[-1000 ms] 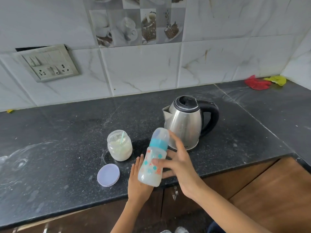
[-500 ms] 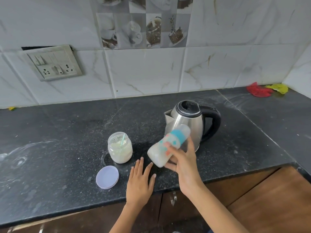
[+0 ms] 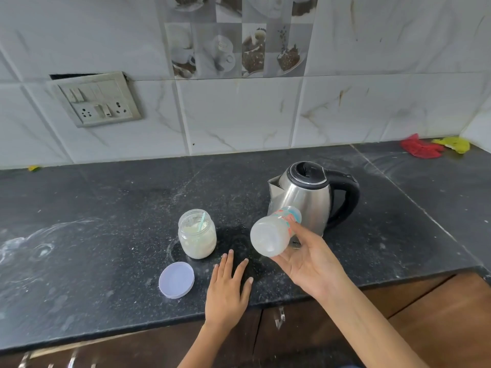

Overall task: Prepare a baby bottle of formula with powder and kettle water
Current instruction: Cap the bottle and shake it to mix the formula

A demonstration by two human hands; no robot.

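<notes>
My right hand (image 3: 308,258) grips the baby bottle (image 3: 273,232) in the air, tipped over so its round base faces me and its top points away toward the kettle. Milky liquid shows inside it. Just behind stands the steel kettle (image 3: 305,197), black lid shut, handle to the right. My left hand (image 3: 228,290) lies flat on the black counter (image 3: 106,256), fingers spread, holding nothing. An open glass jar of powder (image 3: 197,235) with a pale green scoop stands left of the bottle. Its lilac lid (image 3: 176,279) lies in front, near the counter's edge.
The tiled wall carries a switch and socket plate (image 3: 97,99) at the left. Red (image 3: 421,148) and yellow (image 3: 453,144) cloths lie in the far right corner. White powder smears mark the counter's left side. Brown cabinet doors (image 3: 438,314) sit below the front edge.
My right hand has tipped the bottle from nearly upright to lying over, base toward me. My left hand let go of its underside and settled flat on the counter. The camera tilted up.
</notes>
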